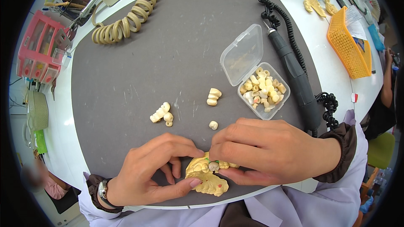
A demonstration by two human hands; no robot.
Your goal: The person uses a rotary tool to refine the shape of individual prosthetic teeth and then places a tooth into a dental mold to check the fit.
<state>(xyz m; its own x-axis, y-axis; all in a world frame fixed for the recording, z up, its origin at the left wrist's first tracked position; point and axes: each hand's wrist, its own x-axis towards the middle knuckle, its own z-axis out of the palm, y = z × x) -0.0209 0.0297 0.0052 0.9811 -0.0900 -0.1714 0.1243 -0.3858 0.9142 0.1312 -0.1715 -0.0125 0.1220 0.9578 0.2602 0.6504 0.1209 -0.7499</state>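
Note:
A yellow plaster dental cast (pixel 212 185) rests near the front edge of the grey mat (pixel 181 59). My left hand (pixel 145 170) grips its left side, thumb below and fingertips above. My right hand (pixel 269 149) is closed on the cast's right side, fingers bent over the tooth row and hiding part of it. Between the hands, a greyish tooth crown (pixel 213 166) sits in the row beside green marks. Just beyond lies a single loose crown (pixel 213 125). Farther off are a short joined crown piece (pixel 213 96) and, to the left, a cluster of joined crowns (pixel 161 113).
An open clear box (pixel 287 101) holds many crowns (pixel 263 86). To its right lies a black handpiece (pixel 296 73) with a coiled cord. A beige coiled hose (pixel 126 27) crosses the far left. A yellow basket (pixel 349 54) and pink drawers (pixel 38 50) flank the mat.

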